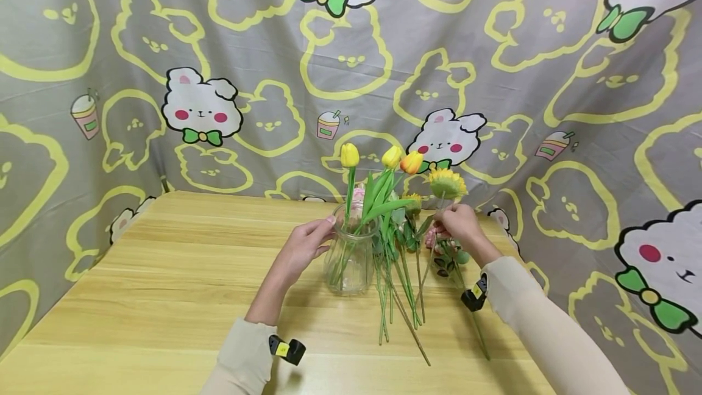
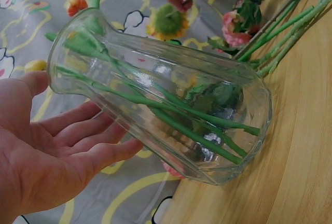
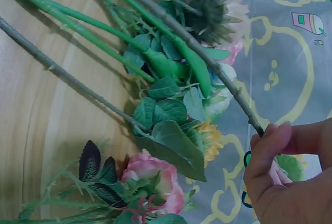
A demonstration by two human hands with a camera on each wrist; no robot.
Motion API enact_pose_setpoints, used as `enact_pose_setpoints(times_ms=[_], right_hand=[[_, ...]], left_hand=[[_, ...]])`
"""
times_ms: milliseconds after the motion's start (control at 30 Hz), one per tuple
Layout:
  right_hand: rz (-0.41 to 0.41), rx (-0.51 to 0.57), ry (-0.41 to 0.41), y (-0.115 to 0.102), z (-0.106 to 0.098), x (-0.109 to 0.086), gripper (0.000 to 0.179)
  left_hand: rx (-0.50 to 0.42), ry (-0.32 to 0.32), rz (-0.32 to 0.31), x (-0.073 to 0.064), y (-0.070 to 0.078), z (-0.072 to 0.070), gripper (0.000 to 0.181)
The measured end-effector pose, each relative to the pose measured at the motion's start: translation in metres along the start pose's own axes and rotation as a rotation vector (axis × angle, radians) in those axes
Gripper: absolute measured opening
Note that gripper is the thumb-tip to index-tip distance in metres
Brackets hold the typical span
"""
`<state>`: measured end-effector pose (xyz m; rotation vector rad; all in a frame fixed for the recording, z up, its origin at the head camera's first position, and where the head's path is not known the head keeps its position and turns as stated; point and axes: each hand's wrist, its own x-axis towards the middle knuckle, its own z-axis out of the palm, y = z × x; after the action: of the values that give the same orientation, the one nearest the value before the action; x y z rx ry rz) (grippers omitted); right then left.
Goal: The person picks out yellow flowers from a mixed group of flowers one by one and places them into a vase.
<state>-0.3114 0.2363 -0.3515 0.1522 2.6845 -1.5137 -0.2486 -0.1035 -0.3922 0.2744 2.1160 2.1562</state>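
A clear glass vase stands upright on the table, holding several tulips, among them yellow ones and an orange one. Beside its neck is my left hand, thumb at the rim and the other fingers extended along the glass. Right of the vase, my right hand pinches the brown stem of a sunflower between thumb and fingers, just below the bloom. The stem slants down over the loose flowers. Green tulip stems show through the vase wall.
Loose flowers lie right of the vase: a second sunflower, a pink rose and several long green stems pointing toward me. Behind the wooden table hangs a grey cartoon curtain.
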Motion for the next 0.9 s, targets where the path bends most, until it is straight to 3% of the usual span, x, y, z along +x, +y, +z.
enact_pose_setpoints(times_ms=[567,767,900], right_hand=[[-0.046,0.045,-0.013,-0.024,-0.008,-0.008,0.024],[-0.087,0.095,0.008,-0.041,-0.010,-0.015,0.025],[-0.136,0.073,0.025,-0.053,-0.015,-0.020,0.027]], left_hand=[[0.015,-0.003,-0.005,0.000,-0.001,-0.001,0.061],[0.007,0.001,-0.004,0.000,-0.002,-0.001,0.061],[-0.001,0.004,-0.001,0.001,-0.002,0.000,0.061]])
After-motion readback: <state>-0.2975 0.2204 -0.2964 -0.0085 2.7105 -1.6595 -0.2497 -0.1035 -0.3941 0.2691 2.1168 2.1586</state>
